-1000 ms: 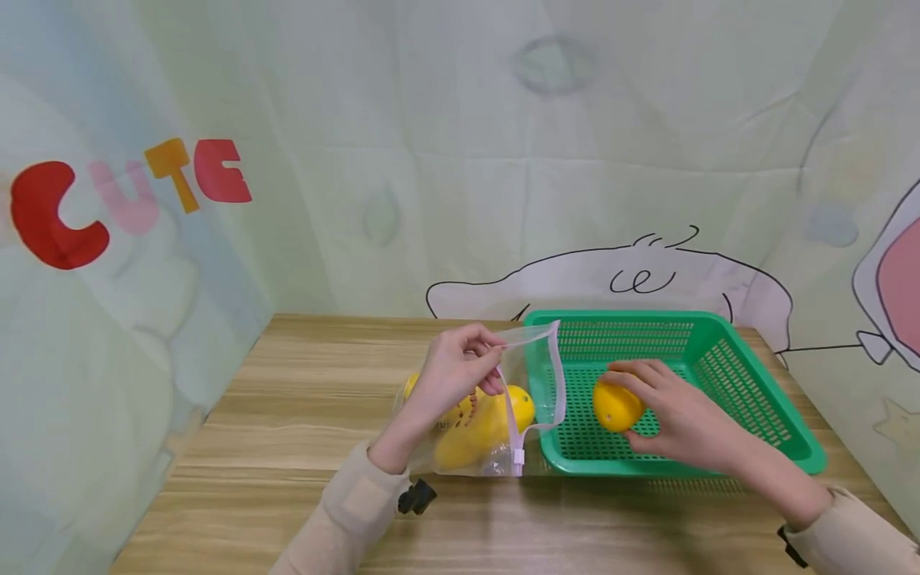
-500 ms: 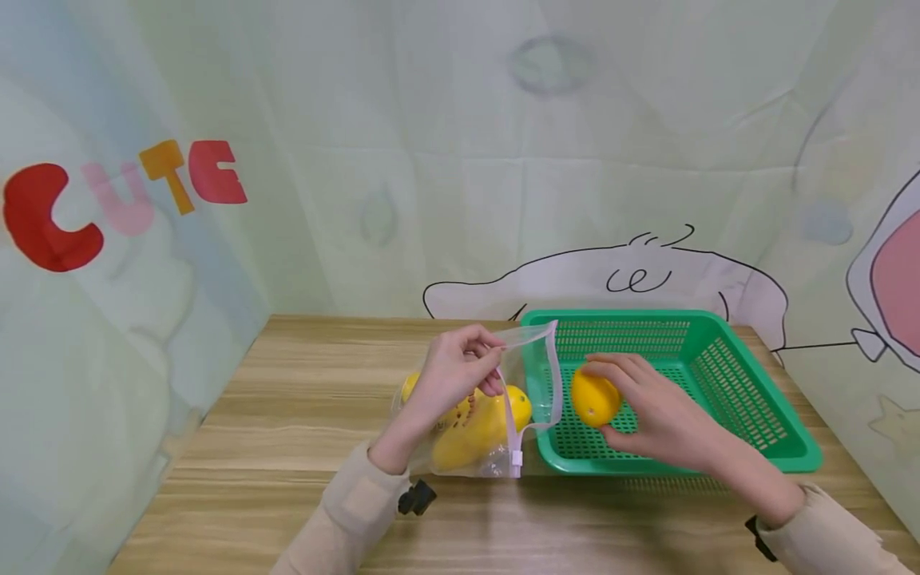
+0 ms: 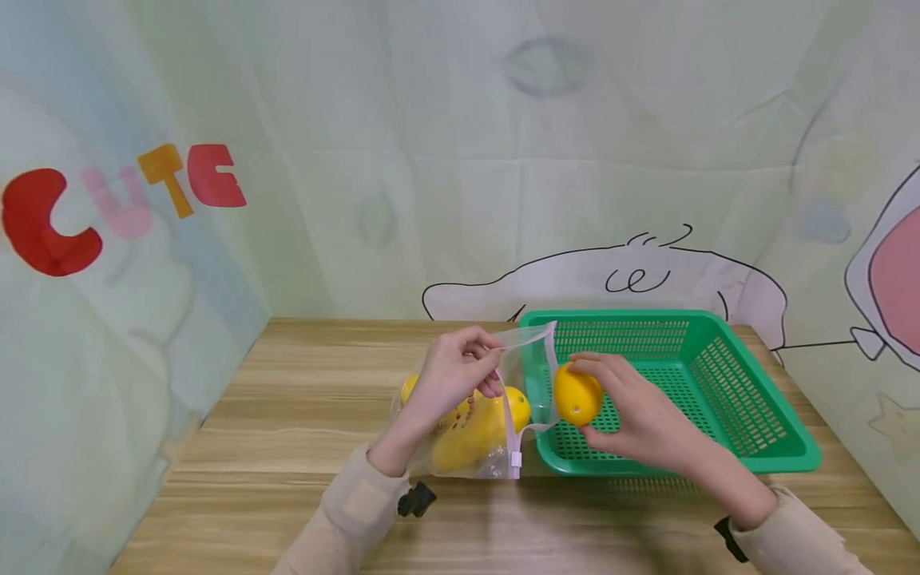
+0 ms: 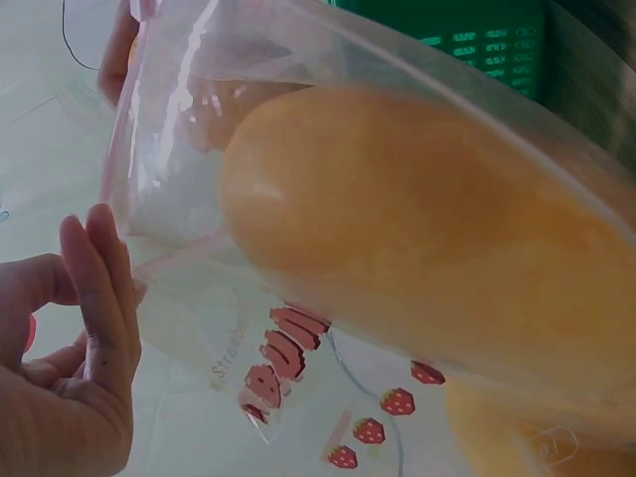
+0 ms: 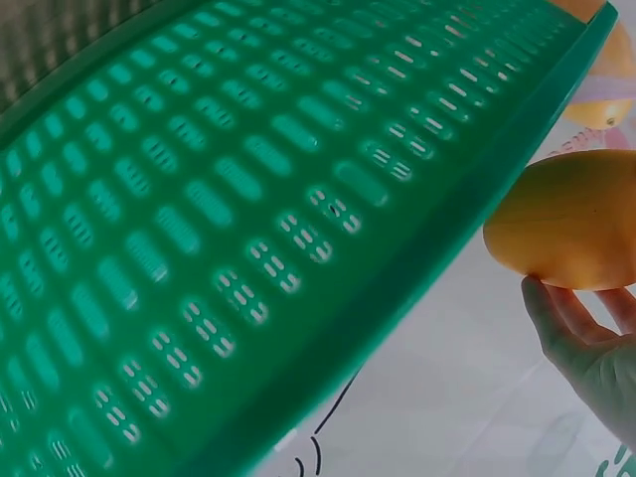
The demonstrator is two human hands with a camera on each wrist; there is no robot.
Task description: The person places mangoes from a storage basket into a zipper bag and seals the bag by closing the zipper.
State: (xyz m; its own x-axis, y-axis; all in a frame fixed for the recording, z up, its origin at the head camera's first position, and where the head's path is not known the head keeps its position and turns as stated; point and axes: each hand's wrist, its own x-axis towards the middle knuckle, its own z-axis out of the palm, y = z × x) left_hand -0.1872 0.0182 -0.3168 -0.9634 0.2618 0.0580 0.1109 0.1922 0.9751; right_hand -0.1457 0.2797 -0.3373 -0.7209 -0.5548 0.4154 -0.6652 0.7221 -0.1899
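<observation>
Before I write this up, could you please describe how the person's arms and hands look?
The left sleeve and right sleeve are beige; the left one bears a paler squarish patch. A small black device sits by the left cuff, a second black device by the right cuff. The left fingers and right fingers wear no gloves.

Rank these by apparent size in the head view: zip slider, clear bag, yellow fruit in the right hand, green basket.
Largest to smallest:
1. Green basket
2. Clear bag
3. Held yellow fruit
4. Zip slider
</observation>
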